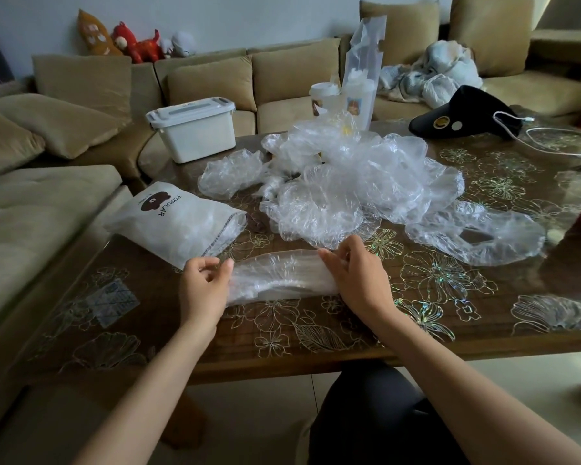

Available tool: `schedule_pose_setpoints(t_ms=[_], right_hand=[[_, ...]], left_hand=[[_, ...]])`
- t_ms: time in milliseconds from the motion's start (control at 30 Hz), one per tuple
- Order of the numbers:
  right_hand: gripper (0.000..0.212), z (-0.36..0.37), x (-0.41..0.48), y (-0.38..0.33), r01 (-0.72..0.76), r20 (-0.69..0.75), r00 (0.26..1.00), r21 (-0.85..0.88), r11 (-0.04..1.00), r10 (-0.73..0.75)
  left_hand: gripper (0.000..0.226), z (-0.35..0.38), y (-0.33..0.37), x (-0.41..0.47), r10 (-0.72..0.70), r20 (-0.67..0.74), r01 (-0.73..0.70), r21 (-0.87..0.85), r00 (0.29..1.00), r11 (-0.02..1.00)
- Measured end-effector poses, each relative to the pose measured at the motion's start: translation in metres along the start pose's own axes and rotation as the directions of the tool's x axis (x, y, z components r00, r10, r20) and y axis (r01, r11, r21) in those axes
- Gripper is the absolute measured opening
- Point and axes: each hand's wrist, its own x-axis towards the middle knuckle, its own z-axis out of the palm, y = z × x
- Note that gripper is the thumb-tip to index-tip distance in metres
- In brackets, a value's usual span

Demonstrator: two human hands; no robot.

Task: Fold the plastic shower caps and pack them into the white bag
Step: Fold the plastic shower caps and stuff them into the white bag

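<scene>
Head view: both hands hold one folded shower cap (282, 276), which lies as a long strip on the table (416, 323) near its front edge. The left hand (203, 283) pinches the strip's left end with curled fingers; the right hand (356, 273) grips the right end. The white bag (178, 223) lies just behind the left hand, its mouth facing right. A pile of shower caps (349, 176) sits at mid-table, with a white storage box (193, 129) behind the bag.
</scene>
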Motion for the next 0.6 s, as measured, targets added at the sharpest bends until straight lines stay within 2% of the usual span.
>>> schedule_pose_setpoints(t_ms=[67,133,200,267,334,400,434,500,534,600], right_hand=[[0.026,0.0,-0.003,0.0,-0.002,-0.011,1.0,-0.109,0.994,0.001],[0.025,0.001,-0.007,0.001,0.023,0.004,1.0,-0.307,0.951,-0.023],[0.027,0.002,-0.012,0.001,0.036,0.041,0.999,-0.434,0.9,-0.021],[0.029,0.003,-0.016,0.0,0.023,0.044,0.999,-0.485,0.874,-0.002],[0.023,0.005,-0.018,-0.003,0.071,-0.033,0.995,-0.466,0.882,-0.098],[0.012,0.01,-0.017,-0.012,0.2,-0.097,0.96,-0.415,0.888,-0.262],[0.017,0.014,-0.017,-0.019,0.281,-0.073,0.941,-0.379,0.882,-0.331],[0.028,0.026,-0.021,-0.028,0.435,0.036,0.892,-0.344,0.832,-0.451],[0.031,0.032,-0.024,-0.028,0.48,0.09,0.872,-0.348,0.805,-0.482],[0.037,0.038,-0.029,-0.025,0.496,0.226,0.868,-0.34,0.799,-0.442]], left_hand=[[0.026,-0.003,-0.007,-0.002,0.158,0.03,-0.161,0.152,0.987,0.975],[0.027,-0.009,-0.016,-0.004,0.322,0.117,-0.343,0.339,0.939,0.876],[0.028,-0.016,-0.024,-0.004,0.37,0.212,-0.426,0.496,0.904,0.757],[0.031,-0.022,-0.023,-0.003,0.347,0.243,-0.423,0.576,0.906,0.699],[0.033,-0.025,-0.012,-0.004,0.354,0.216,-0.411,0.593,0.91,0.693],[0.028,-0.022,0.007,-0.012,0.457,0.17,-0.476,0.503,0.873,0.722],[0.028,-0.017,0.015,-0.018,0.511,0.17,-0.529,0.436,0.843,0.728],[0.031,-0.004,0.025,-0.026,0.557,0.256,-0.612,0.362,0.79,0.703],[0.032,0.0,0.024,-0.028,0.547,0.315,-0.631,0.369,0.776,0.682],[0.033,0.005,0.018,-0.026,0.464,0.394,-0.604,0.413,0.793,0.682]])
